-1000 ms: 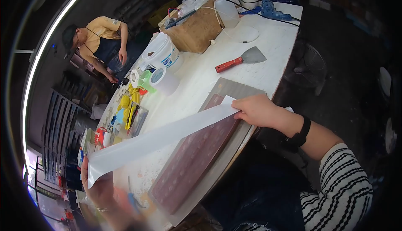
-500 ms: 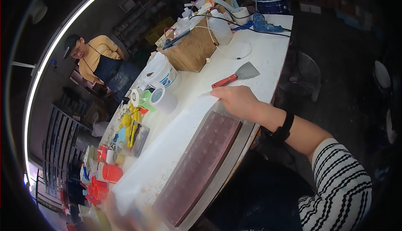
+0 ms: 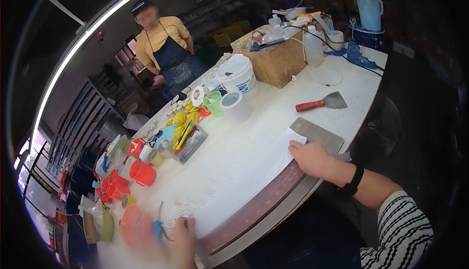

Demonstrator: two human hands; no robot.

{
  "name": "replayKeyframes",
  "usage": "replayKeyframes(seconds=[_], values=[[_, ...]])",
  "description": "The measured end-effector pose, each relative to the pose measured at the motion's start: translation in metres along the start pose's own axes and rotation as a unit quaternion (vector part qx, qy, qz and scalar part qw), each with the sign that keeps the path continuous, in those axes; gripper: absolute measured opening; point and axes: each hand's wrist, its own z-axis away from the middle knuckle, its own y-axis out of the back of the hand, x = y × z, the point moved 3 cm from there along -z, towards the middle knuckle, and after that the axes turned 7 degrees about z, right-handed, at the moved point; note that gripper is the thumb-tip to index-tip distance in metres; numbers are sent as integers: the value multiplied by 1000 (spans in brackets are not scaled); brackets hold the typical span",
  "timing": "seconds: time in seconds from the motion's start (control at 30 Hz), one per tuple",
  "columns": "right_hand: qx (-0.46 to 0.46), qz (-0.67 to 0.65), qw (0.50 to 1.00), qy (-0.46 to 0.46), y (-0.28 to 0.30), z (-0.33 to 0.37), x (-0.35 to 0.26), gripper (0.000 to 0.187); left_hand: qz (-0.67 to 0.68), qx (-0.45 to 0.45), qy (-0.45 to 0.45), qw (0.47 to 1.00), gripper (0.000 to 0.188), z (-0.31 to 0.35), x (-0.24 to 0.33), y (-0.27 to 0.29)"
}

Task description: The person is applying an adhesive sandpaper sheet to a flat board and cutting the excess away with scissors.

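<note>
White strip now partly hides maroon slab.
My left fingers clamp its eight-o'clock end, right fingers its two.

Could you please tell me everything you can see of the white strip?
The white strip is long, thin and smooth, like paper or film. The left hand and right hand hold it near its ends, so it runs diagonally over the white table, partly covering the dark red slab; whether it touches either is unclear.
</note>
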Motion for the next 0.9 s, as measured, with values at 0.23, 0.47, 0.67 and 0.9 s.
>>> replayKeyframes(seconds=[0.23, 0.47, 0.67, 0.9], values=[[-79, -37, 989, 122, 47, -4, -90, 20, 6, -39, 32, 999, 26, 9, 1, 3], [-49, -32, 962, 266, 177, -44, -169, 20, -33, -55, 5, 998, 25, -1, -6, -16], [-66, -72, 956, 278, 193, -50, -175, 17, -63, -141, 54, 986, 27, 12, 10, -4], [-85, -91, 941, 315, 190, -27, -159, 20, -36, -185, 88, 978, 33, 20, 21, -3]])
